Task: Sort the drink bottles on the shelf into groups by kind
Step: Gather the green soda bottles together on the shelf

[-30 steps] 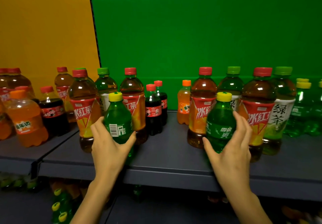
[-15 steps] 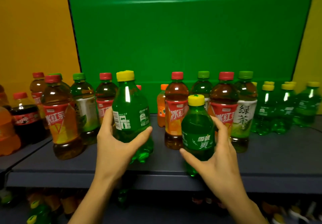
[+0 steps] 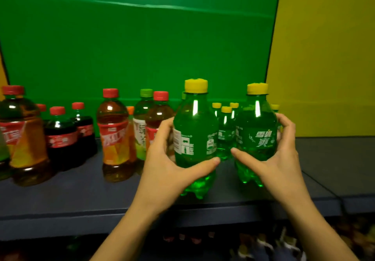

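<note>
Two green soda bottles with yellow caps were upright over the front part of the shelf (image 3: pixel 81 199), side by side and a little apart. The left hand (image 3: pixel 168 169) gripped the left bottle (image 3: pixel 194 135) round its middle: the thumb lay across the front under the label, and the fingers curled round the far left side. The right hand (image 3: pixel 278 159) gripped the right bottle (image 3: pixel 256 137) in the same way, with the thumb in front and the fingers round the right side. The two thumb tips were near each other but apart. Whether the bases rested on the shelf or were just above it, I could not tell.

Behind and between these two, a group of small green bottles (image 3: pixel 225 130) with yellow caps stood at the back of the shelf, near the line where the green board (image 3: pixel 142 47) met the yellow board (image 3: pixel 324 57). To the left stood an iced tea (image 3: pixel 114 139) with a red cap, and just behind it a green tea (image 3: pixel 142 126) with a green cap. Further left were dark cola bottles (image 3: pixel 60 139), and one more iced tea was at the left edge. Under the shelf it was dark and blurred.
</note>
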Available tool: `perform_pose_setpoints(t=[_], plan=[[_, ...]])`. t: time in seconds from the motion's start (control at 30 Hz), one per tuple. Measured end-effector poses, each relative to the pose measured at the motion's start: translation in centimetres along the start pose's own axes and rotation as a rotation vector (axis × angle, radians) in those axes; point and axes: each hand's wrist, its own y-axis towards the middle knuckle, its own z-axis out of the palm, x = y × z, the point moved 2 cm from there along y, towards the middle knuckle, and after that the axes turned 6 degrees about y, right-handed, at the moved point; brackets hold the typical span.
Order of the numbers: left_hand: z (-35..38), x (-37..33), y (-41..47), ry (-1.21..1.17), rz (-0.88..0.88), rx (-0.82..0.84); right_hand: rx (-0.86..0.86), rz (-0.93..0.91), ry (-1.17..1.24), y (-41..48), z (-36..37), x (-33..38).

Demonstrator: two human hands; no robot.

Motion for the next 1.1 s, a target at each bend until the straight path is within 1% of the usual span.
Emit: perform_pose_setpoints(t=[0.27, 0.4, 0.57, 0.73, 0.9, 1.0, 1.03, 1.1], plan=[[11.6, 3.5, 2.6, 0.158, -0.076, 0.021, 0.002, 0.066, 0.0, 3.1, -7.5, -8.2], [16.5, 5.8, 4.0, 0.259, -0.091, 0.02, 0.015, 0.114, 0.02, 4.5, -9.8, -12.3], [21.1, 8.5, 5.3, 0.311, -0.158, 0.037, 0.07, 0.183, -0.006, 5.5, -11.7, -16.2], [23.4, 9.9, 5.4, 0.4, -0.168, 0.047, 0.092, 0.227, -0.034, 6.8, -12.7, -19.4], [23.9, 11.2, 4.8, 0.335, -0.215, 0.245, 0.157, 0.283, 0.02, 7.9, -12.8, -21.3], [24.3, 11.8, 5.1, 0.355, -0.228, 0.312, 0.217, 0.304, 0.032, 8.4, -12.7, -22.3], [24.5, 12.0, 5.4, 0.375, -0.224, 0.319, 0.232, 0.306, 0.034, 8.6, -12.8, -22.5], [24.9, 12.2, 6.0, 0.405, -0.212, 0.281, 0.237, 0.31, 0.04, 8.8, -12.9, -22.9]])
